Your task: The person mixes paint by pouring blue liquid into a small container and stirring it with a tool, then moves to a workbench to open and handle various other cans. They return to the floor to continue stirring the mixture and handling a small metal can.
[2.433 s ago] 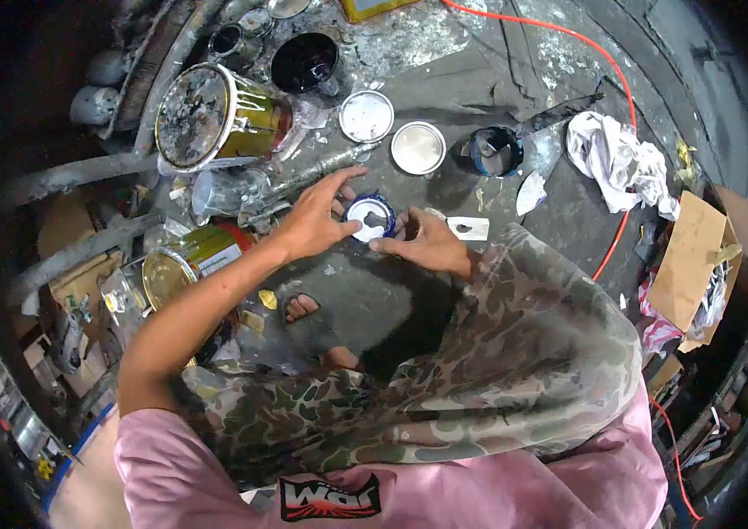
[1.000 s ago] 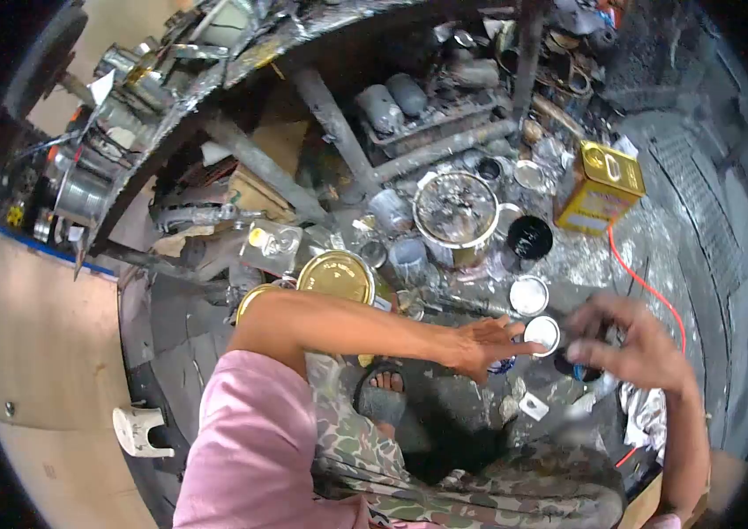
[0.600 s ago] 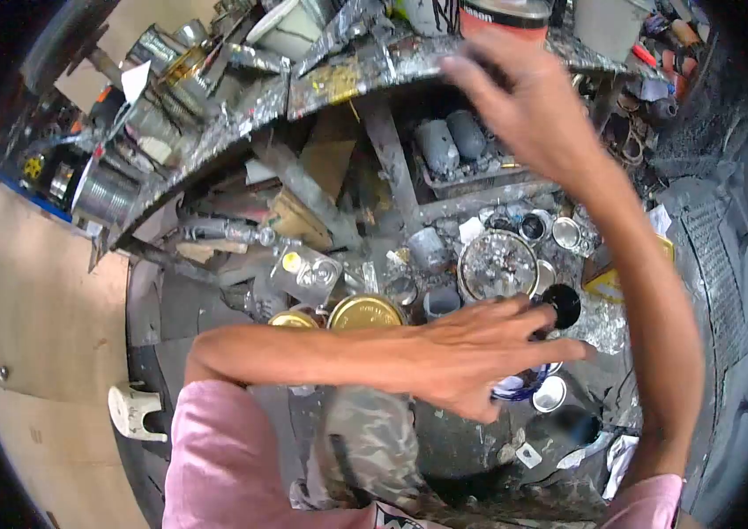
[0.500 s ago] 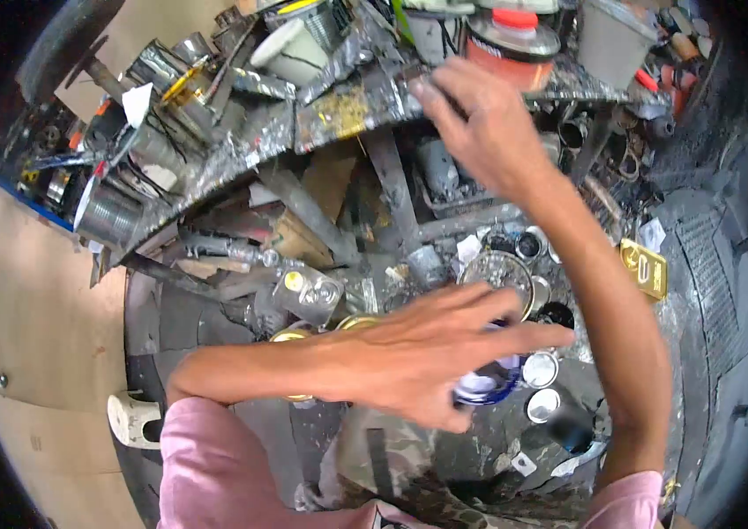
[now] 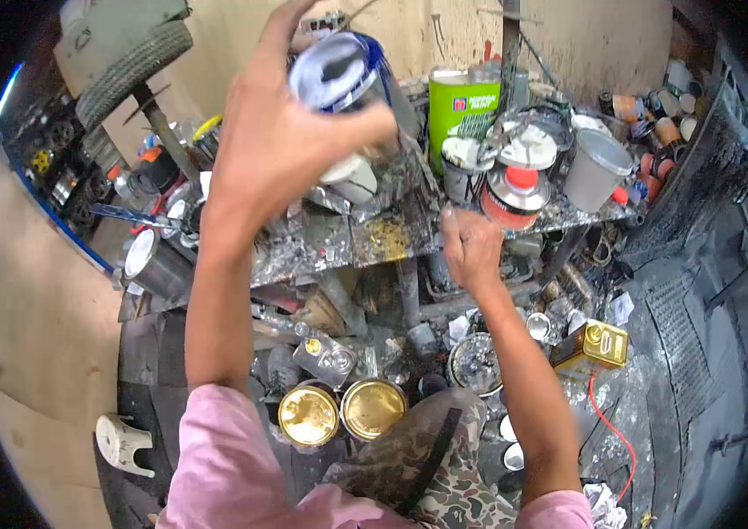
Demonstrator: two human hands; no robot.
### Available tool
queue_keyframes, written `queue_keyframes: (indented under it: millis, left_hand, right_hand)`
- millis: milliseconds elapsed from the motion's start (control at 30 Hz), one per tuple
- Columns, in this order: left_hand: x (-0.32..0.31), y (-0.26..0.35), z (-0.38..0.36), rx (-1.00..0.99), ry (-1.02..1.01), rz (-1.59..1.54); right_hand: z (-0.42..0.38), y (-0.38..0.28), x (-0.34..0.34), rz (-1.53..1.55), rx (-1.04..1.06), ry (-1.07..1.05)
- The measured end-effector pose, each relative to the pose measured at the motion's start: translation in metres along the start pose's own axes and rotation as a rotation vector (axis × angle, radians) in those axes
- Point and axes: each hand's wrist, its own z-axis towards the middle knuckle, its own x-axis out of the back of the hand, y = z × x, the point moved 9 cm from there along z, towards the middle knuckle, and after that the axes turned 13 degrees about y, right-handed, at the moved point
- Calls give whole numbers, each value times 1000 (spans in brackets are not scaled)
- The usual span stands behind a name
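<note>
Blue-and-white can (image 5: 343, 75) sits tilted in the left hand (image 5: 281, 141), raised high above the paint-spattered shelf (image 5: 365, 238); the fingers wrap its side from below and the thumb crosses its front, so the hand is clamped round it. The can's pale end faces up and to the left. The right hand (image 5: 471, 247) rests lower down on the front edge of that shelf, fingers curled over the rim with nothing visible inside them; whether it presses or only rests there I cannot tell.

Just beyond the right hand, on the shelf, stands a squat tin with a red cap (image 5: 515, 194), and behind that a green paint tin (image 5: 464, 106). Further along the shelf to the right is a grey plastic pot (image 5: 599, 167). Under the shelf, on the floor, lie two gold-lidded cans (image 5: 339, 412) side by side, touching or nearly so. To the right of them is an open tin with a spattered top (image 5: 475, 361), and a yellow rectangular canister (image 5: 593, 346) lies on its side. A thin red cord (image 5: 612, 432) runs across the floor below the canister. Left of the shelf leans a tyre (image 5: 127, 66).
</note>
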Motion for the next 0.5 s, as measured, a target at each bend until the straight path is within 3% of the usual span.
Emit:
queue_keyframes:
  millis: [33, 100, 167, 233, 300, 500]
  left_hand:
    - [3, 10, 15, 12, 63, 90]
    - [13, 15, 49, -162, 116, 528]
    - [9, -40, 92, -205, 47, 832]
    - [3, -78, 120, -113, -109, 1004]
    - [-5, -113, 131, -21, -313, 1087]
    - [-18, -217, 131, 136, -583, 1137]
  right_hand:
    - [1, -3, 2, 2, 13, 10]
    - [3, -3, 1, 6, -24, -13]
    - [3, -6, 1, 29, -6, 0]
    - [2, -1, -2, -6, -32, -34]
    - [2, -2, -1, -6, -13, -13]
    - [4, -9, 2, 60, 20, 17]
